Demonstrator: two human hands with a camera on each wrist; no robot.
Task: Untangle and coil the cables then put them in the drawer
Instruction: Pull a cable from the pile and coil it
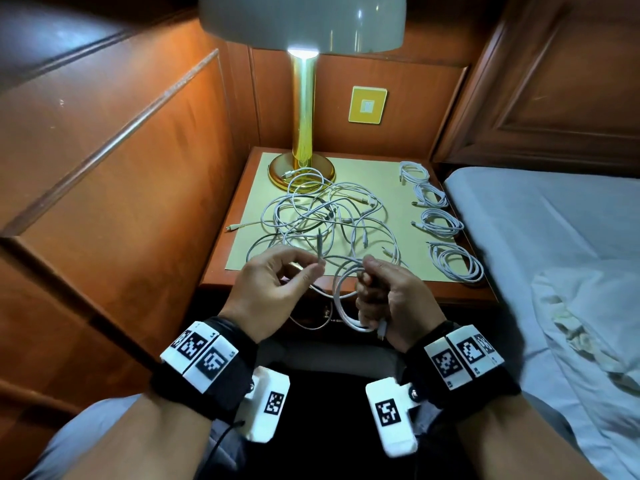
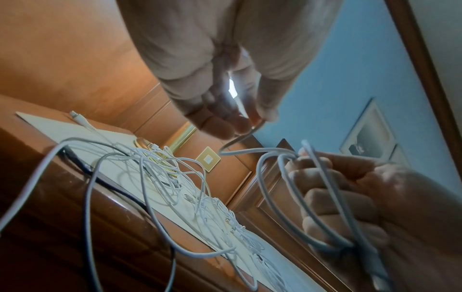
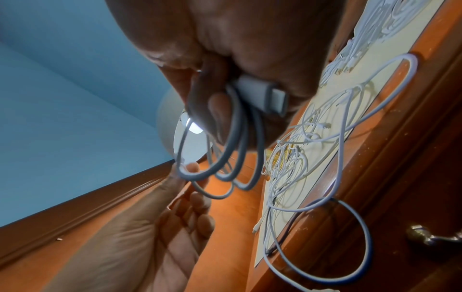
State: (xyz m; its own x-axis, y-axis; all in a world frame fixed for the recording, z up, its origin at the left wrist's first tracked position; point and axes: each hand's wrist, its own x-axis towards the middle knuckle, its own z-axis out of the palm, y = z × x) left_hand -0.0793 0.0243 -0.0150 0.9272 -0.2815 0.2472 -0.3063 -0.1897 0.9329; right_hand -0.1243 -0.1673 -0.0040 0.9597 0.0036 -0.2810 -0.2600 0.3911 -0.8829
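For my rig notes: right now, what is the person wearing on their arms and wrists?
Both hands are bare. The left wrist and right wrist each carry a black band topped with white blocks printed with black square-pattern markers. A white camera housing with another marker hangs under each wrist. A thin black cable trails from the left one.

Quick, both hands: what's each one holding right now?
Left hand: pinches the cable's free end.
Right hand: grips the half-coiled cable, loops in the fist.
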